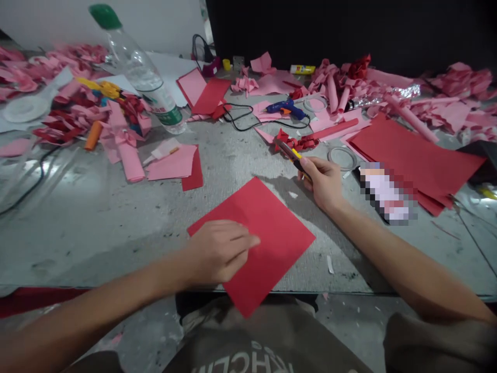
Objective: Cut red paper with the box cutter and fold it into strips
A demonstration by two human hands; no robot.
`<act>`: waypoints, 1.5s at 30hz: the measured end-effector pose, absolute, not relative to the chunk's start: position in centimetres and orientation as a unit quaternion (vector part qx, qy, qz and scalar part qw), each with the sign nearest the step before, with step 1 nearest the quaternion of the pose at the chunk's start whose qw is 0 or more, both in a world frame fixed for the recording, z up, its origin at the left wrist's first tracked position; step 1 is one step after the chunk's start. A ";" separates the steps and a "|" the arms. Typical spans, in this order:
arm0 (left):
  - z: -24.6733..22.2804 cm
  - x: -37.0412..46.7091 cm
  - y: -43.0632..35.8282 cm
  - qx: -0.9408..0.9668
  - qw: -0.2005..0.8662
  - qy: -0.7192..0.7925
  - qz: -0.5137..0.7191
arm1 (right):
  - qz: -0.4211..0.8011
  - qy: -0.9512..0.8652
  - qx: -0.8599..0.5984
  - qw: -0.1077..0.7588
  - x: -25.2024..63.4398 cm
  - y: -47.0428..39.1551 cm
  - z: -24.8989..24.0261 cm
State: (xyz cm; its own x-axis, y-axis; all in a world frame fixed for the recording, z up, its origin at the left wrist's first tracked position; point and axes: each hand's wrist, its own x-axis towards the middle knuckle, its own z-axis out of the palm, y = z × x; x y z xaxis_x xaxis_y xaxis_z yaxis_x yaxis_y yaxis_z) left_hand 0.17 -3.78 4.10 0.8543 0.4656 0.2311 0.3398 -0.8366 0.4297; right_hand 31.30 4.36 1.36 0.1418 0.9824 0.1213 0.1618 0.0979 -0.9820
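A square sheet of red paper [279,233] lies turned like a diamond in front of me, its near corner past the table's edge. My left hand [221,251] is over the sheet's left side, fingers curled together and slightly blurred. Whether anything is pinched in it, or whether it touches the paper, I cannot tell. Beyond the sheet's right side, my right hand [324,181] is closed around a black-and-yellow utility knife [297,159], which points up and to the left, above the table.
A water bottle [145,77] with a green cap stands at back left. A blue glue gun [287,108] lies among pink paper scraps at the back. On the right are a phone [384,194], a wire coil [341,158] and stacked red sheets [419,155]. Pink paper [171,165] lies left.
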 end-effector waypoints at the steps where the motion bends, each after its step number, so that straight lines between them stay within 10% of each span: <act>1: 3.7 0.3 -4.4 0.939 0.167 0.250 0.168 | 0.392 -0.528 -0.546 0.519 31.3 4.3 1.4; 6: 1.8 0.7 -5.1 0.936 0.075 0.343 0.037 | 0.387 -0.546 -0.543 0.508 31.3 4.2 1.7; 12: 3.0 -1.3 2.8 0.957 0.208 0.190 -0.074 | 0.370 -0.562 -0.539 0.507 31.4 4.2 1.7; 45: 1.4 -1.4 2.3 0.914 0.149 0.369 0.081 | 0.192 -0.907 -0.338 0.162 30.4 0.7 4.2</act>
State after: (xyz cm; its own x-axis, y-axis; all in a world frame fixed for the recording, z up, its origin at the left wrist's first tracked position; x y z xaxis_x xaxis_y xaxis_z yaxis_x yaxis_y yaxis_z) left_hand -1.36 2.34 1.43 0.7148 0.6982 0.0389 0.6497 -0.6837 0.3323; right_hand 30.40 0.70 4.23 -0.7195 0.6750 0.1635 0.5506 0.6978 -0.4582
